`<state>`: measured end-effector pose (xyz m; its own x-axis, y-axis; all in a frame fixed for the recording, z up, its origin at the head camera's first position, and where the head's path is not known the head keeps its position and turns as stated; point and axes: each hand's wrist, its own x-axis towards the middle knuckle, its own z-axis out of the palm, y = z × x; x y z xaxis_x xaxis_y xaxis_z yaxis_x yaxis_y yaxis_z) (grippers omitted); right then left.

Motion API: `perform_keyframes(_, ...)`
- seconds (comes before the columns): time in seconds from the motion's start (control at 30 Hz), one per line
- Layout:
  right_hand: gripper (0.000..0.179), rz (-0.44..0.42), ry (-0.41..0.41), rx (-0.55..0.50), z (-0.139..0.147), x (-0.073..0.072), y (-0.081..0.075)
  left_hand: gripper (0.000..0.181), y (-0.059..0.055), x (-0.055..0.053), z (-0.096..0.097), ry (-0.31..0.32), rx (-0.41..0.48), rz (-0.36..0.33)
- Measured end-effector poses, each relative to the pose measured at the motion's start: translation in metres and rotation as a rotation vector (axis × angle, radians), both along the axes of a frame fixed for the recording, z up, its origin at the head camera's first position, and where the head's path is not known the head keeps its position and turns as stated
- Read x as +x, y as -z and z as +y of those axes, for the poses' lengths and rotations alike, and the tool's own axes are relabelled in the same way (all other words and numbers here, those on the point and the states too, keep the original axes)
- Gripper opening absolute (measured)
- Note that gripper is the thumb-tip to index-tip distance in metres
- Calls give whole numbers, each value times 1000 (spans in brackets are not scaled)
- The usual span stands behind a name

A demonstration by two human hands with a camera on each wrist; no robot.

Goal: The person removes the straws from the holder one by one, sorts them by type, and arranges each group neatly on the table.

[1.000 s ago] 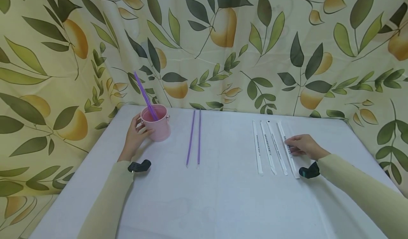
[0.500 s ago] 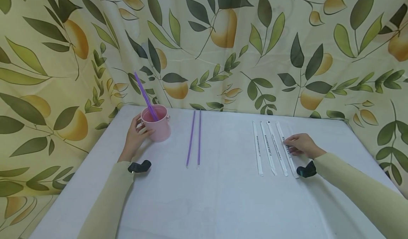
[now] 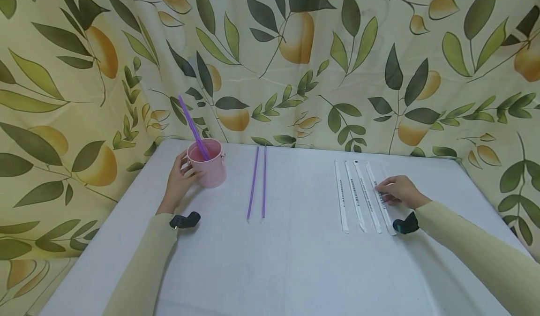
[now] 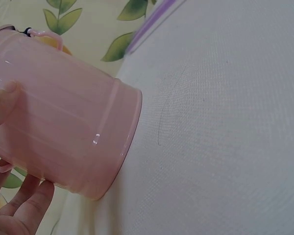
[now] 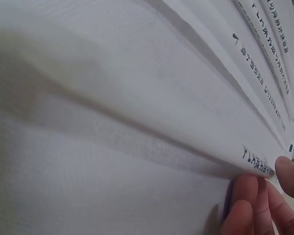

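Note:
My left hand (image 3: 179,183) grips a small pink bucket (image 3: 214,174) at the table's left back, thumb on the near side and fingers round the far left. In the left wrist view, the pink bucket (image 4: 73,117) has its base at the white cloth. Purple straws (image 3: 195,131) stand leaning inside it. On the right, my right hand (image 3: 402,191) pinches the rightmost white paper-wrapped straw (image 3: 386,217) between thumb and fingers. That wrapped straw (image 5: 186,139) lies along the cloth in the right wrist view, printed text beside the fingertips.
Several more paper-wrapped straws (image 3: 356,196) lie in a row left of the right hand. Two purple straws (image 3: 253,184) lie side by side between the bucket and that row. A fruit-patterned curtain (image 3: 270,72) hangs behind the white-covered table (image 3: 287,259).
Over the first half second my right hand shifts slightly left, and the top of the rightmost wrapped straw moves with it. Since then little differs. My left hand and the bucket stay put.

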<state>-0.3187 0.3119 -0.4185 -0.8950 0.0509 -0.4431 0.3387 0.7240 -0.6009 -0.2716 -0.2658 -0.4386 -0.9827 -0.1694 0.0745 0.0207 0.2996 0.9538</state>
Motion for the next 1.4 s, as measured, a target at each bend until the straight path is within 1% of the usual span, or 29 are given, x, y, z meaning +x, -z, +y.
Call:
perform_keyframes(0.03,46,-2,-22,0,1,0,-1,87,0,0,0,0,-3,0)
perform_keyframes(0.13,47,-15,-46,-10,2,1,-5,87,0,0,0,-1,-11,3)
perform_keyframes(0.17,47,-21,-54,-16,3,0,-5,87,-3,2,2,2,-9,3)
perform_keyframes(0.2,48,-27,-60,-22,4,0,-7,87,-3,2,2,3,-4,4)
perform_keyframes(0.37,55,-61,-63,-43,11,-2,-8,86,-4,2,3,3,9,14)
perform_keyframes(0.4,56,-66,-62,-42,12,-2,-9,86,-1,1,2,0,6,16)
perform_keyframes(0.43,57,-73,-62,-40,13,-2,-10,86,-1,1,2,-2,2,18)
perform_keyframes(0.57,61,-95,-72,-45,16,-1,-14,87,-3,2,2,-1,0,10)
perform_keyframes(0.67,64,-108,-90,-50,17,0,-17,86,-8,5,4,7,12,3)
perform_keyframes(0.8,65,-88,-118,-50,16,1,-20,84,-22,14,11,12,18,-13)
perform_keyframes(0.9,63,-28,-132,-57,14,2,-24,81,-29,19,16,11,12,-13)
perform_keyframes(0.97,63,29,-138,-63,11,3,-26,81,-29,20,15,13,13,-4)
perform_keyframes(1.03,62,92,-146,-78,6,4,-29,82,-26,18,13,15,24,5)
perform_keyframes(1.13,60,199,-154,-97,-2,5,-31,85,-16,12,8,12,37,7)
perform_keyframes(1.27,56,342,-149,-125,-14,5,-31,87,-4,4,2,7,23,16)
perform_keyframes(1.4,53,479,-143,-169,-26,5,-30,86,-2,2,1,10,13,33)
